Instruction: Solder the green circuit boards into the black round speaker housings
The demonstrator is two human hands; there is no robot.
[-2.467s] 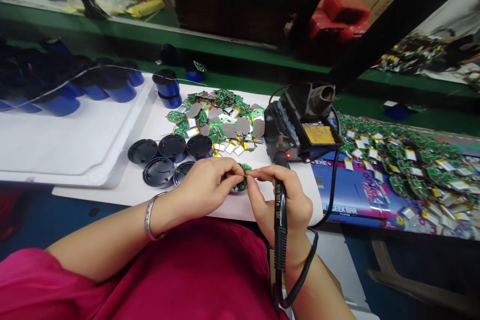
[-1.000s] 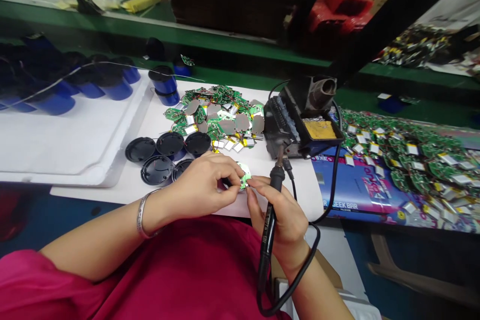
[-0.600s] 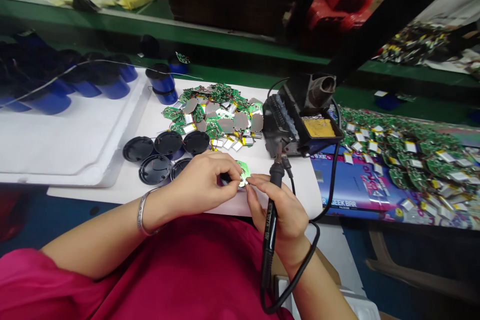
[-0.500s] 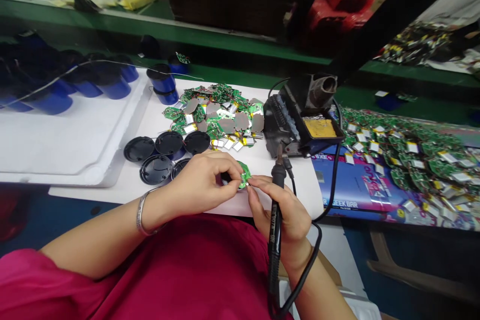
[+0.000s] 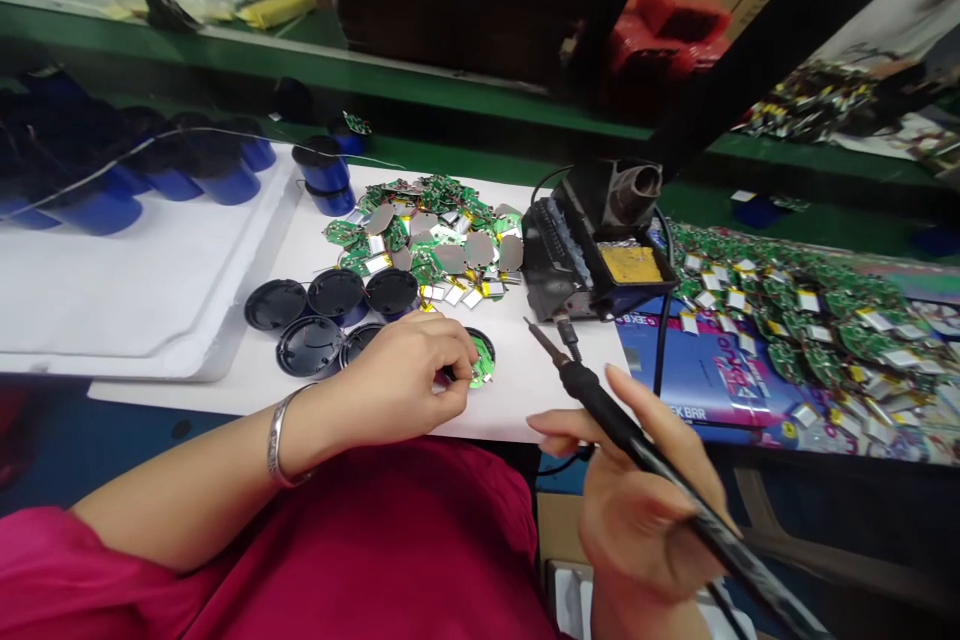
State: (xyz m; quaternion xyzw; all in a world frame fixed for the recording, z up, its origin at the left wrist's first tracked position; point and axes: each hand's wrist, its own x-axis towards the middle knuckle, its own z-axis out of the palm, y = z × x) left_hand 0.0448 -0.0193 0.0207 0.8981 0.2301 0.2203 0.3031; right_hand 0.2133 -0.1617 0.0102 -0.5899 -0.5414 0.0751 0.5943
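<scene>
My left hand [image 5: 416,370] has its fingers curled at the left edge of a green circuit board [image 5: 482,367], partly hiding it. The board lies in a round black-rimmed holder at the front of the white work surface. My right hand [image 5: 649,495] holds a black soldering iron [image 5: 611,410], its handle resting between thumb and fingers. The iron's metal tip points up and left, apart from the board. Left of my left hand sit several open black round cups [image 5: 310,345].
Behind my hands lies a heap of circuit boards with battery cells [image 5: 450,255]. A soldering stand [image 5: 559,255] with a yellow sponge [image 5: 631,265] is to its right. More boards [image 5: 832,320] cover the right side. A white foam tray [image 5: 135,290] with blue cups [image 5: 229,178] is left.
My right hand has moved right, away from the board, and the soldering iron has swung from nearly upright to slanting up-left. My left hand stays at the board, which now shows more of its holder.
</scene>
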